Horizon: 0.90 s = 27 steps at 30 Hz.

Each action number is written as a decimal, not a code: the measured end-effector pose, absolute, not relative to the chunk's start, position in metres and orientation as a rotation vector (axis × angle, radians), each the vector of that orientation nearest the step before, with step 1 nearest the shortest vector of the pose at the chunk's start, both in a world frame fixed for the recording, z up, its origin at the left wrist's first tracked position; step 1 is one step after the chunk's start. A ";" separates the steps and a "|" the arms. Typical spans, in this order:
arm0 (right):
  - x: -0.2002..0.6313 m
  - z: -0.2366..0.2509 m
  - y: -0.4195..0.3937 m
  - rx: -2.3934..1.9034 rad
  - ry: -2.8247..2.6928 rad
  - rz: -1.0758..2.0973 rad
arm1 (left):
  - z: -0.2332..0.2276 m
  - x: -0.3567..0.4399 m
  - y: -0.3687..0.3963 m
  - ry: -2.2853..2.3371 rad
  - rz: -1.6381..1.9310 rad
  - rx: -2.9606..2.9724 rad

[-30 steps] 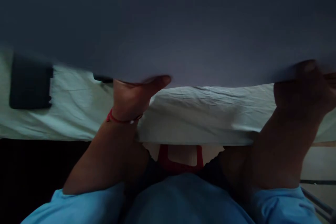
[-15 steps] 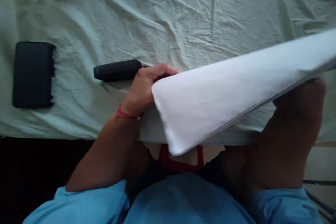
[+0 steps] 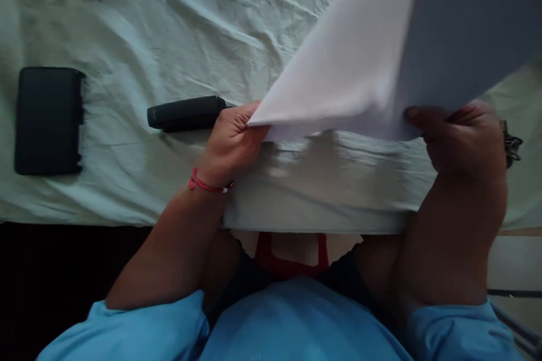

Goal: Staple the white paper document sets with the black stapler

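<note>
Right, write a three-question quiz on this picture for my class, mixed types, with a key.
1. True or false: the left hand and the right hand both grip the white sheet.
2. Which wrist wears the red bracelet, left or right?
3. Fill in: the long black object lies on the pale ____.

Key: 1. True. 2. Left. 3. Cloth.

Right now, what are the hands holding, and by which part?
A white sheet: the left hand pinches its left corner, and the right hand grips its near edge.
</note>
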State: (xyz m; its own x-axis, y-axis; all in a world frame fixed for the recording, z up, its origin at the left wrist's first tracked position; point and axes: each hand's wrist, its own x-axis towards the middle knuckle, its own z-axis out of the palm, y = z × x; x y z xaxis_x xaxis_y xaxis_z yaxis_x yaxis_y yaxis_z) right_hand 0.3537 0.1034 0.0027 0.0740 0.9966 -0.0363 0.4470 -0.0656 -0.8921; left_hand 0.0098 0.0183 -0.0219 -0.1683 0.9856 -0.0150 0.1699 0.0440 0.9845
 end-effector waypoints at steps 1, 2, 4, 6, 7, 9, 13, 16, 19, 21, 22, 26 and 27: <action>0.348 0.004 0.104 -1.524 -1.390 1.012 | -0.023 0.012 0.018 1.485 1.263 1.135; 0.343 0.005 0.105 -1.446 -1.328 1.066 | -0.024 0.014 0.018 1.475 1.277 1.028; 0.337 0.004 0.107 -1.317 -1.244 1.122 | -0.019 0.020 0.017 1.399 1.220 0.846; 0.333 0.003 0.110 -1.219 -1.177 1.151 | -0.010 0.024 0.016 1.318 1.119 0.753; 0.331 0.003 0.111 -1.189 -1.142 1.161 | -0.006 0.025 0.017 1.295 1.084 0.731; 0.329 0.005 0.112 -1.184 -1.086 1.167 | 0.001 0.024 0.017 1.278 1.049 0.699; 0.326 0.012 0.111 -1.294 -1.040 1.170 | 0.005 0.020 0.017 1.246 0.984 0.628; 0.327 0.016 0.111 -1.303 -1.016 1.193 | 0.004 0.020 0.015 1.192 0.963 0.573; 0.329 0.018 0.112 -1.329 -1.001 1.213 | 0.005 0.023 0.013 1.153 0.951 0.560; 0.330 0.018 0.113 -1.379 -0.982 1.219 | 0.005 0.024 0.012 1.163 0.968 0.554; 0.331 0.019 0.113 -1.407 -0.968 1.219 | 0.005 0.024 0.012 1.170 0.976 0.553; 0.331 0.016 0.115 -1.368 -0.943 1.176 | 0.004 0.024 0.011 1.196 0.990 0.549; 0.331 0.015 0.116 -1.309 -0.955 1.169 | 0.004 0.024 0.011 1.206 0.986 0.546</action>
State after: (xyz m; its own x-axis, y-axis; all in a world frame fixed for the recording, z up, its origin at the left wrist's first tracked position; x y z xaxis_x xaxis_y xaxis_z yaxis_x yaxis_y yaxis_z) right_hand 0.3315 0.1155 0.0149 0.1929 0.9754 -0.1071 -0.0900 -0.0911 -0.9918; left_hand 0.0237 0.0110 0.0043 0.0381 0.8566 -0.5146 -0.3344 0.4962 0.8012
